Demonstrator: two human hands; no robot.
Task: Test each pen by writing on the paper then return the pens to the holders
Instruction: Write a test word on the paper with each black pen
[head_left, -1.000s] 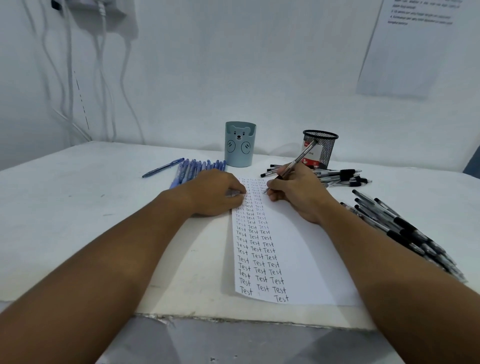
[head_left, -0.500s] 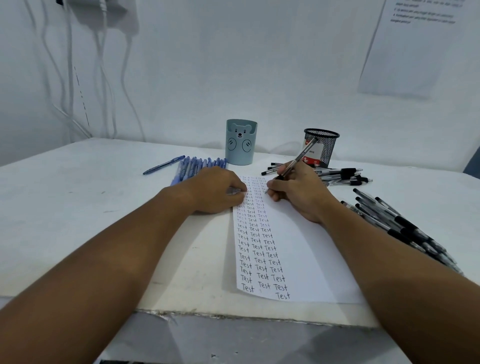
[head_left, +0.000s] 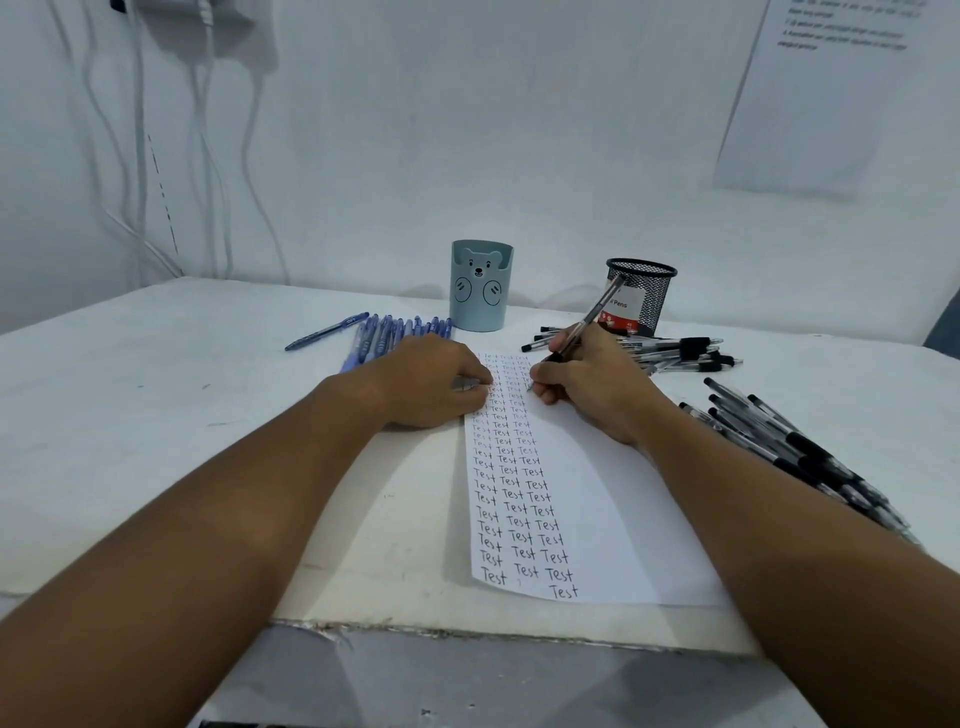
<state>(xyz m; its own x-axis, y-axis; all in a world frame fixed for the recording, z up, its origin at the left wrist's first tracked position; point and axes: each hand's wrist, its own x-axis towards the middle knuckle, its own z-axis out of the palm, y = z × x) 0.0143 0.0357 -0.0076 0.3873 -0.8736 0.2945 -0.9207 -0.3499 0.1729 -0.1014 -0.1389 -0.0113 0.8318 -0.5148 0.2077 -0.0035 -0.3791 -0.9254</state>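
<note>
The paper (head_left: 582, 499), filled with columns of "Test", is laid at the near edge of the table (head_left: 156, 415). Its left edge is pressed by the left hand (head_left: 431, 384), fingers curled loosely. On its far right part, a black pen (head_left: 584, 325) is pinched by the right hand (head_left: 587, 384), tip on the sheet. Beyond the paper are seen blue pens (head_left: 395, 332), black pens (head_left: 675, 353), a bear holder (head_left: 480, 286) and a mesh holder (head_left: 641, 296).
</note>
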